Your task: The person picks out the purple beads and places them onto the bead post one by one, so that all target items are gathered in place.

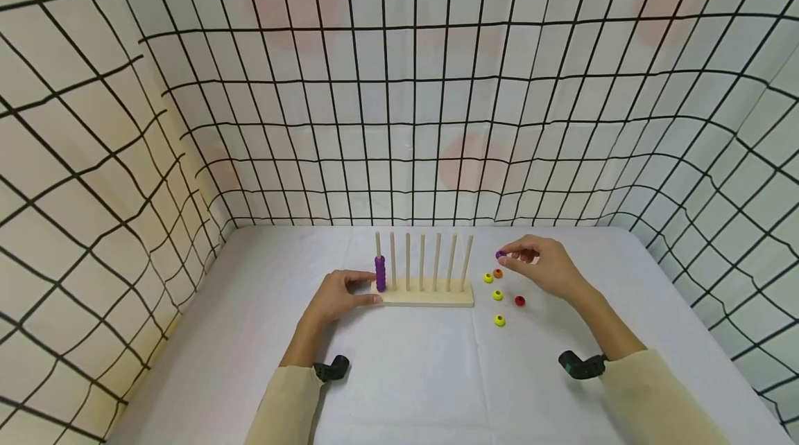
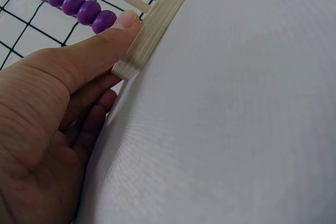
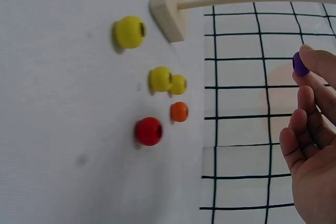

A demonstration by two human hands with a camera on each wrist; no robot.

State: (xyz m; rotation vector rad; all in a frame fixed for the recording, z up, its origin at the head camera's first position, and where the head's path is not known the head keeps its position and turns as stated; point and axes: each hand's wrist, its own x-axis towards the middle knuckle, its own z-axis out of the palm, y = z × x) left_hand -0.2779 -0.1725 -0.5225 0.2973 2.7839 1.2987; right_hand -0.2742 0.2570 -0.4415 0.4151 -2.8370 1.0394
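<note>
A wooden peg stand (image 1: 431, 297) with several upright pegs stands mid-table. Its leftmost peg carries a stack of several purple beads (image 1: 380, 274); the other pegs are bare. My left hand (image 1: 337, 296) grips the left end of the base, the thumb (image 2: 127, 22) at the front near the stack. To the right of the stand, my right hand (image 1: 544, 266) pinches a single purple bead (image 3: 300, 64) between thumb and forefinger, raised above the table. Beneath and in front of that hand lie an orange bead (image 3: 179, 112), a red bead (image 3: 149, 131) and three yellow beads (image 3: 129, 32).
A white cloth covers the table (image 1: 412, 376). Black netting (image 1: 412, 98) over pale sheets rises at the back and both sides. Each wrist carries a black device, the left one (image 1: 332, 368) and the right one (image 1: 582, 365).
</note>
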